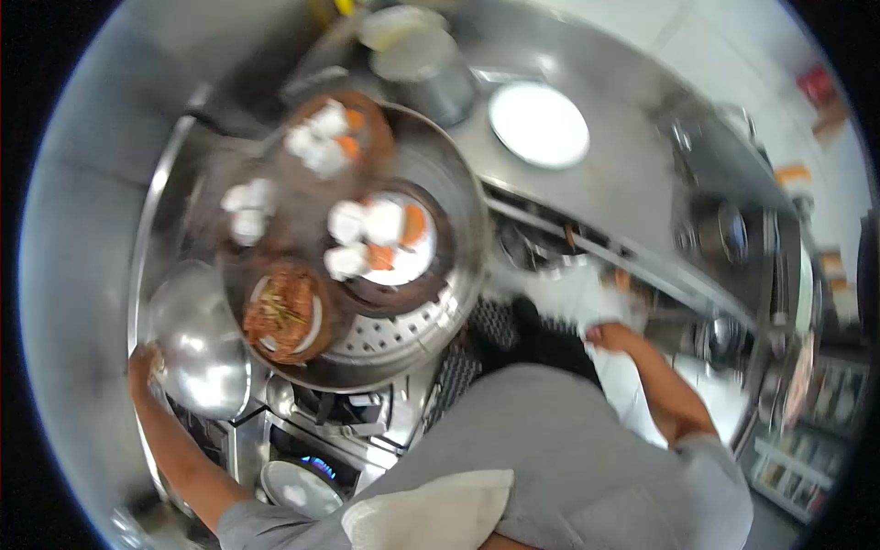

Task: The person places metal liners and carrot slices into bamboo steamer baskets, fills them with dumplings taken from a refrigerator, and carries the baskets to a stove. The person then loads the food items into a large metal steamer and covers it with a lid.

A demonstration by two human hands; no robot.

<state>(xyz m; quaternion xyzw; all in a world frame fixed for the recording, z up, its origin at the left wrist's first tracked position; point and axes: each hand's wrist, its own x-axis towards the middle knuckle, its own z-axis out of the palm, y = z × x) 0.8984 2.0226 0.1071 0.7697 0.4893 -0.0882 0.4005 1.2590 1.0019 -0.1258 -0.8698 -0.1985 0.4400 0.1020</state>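
Note:
My left hand [145,367] is at the edge of a shiny domed metal lid or bowl [197,339] on the left; its fingers are partly hidden and blurred. Right of the dome sits a large round steamer with a perforated metal tray [390,339]. Several brown dishes stand in and around it, holding white and orange pieces [367,240]; another brown dish holds reddish food with thin green strips [282,312]. My right hand [605,335] hangs low at my side, away from the counter, and its fingers are blurred.
A white plate [539,125] lies on the steel counter [614,170], near a metal pot [426,78]. Below the dome are a stove with blue flame and a pale pan [301,488]. Metal pots [720,229] stand at the right, and shelves [807,458] are beyond.

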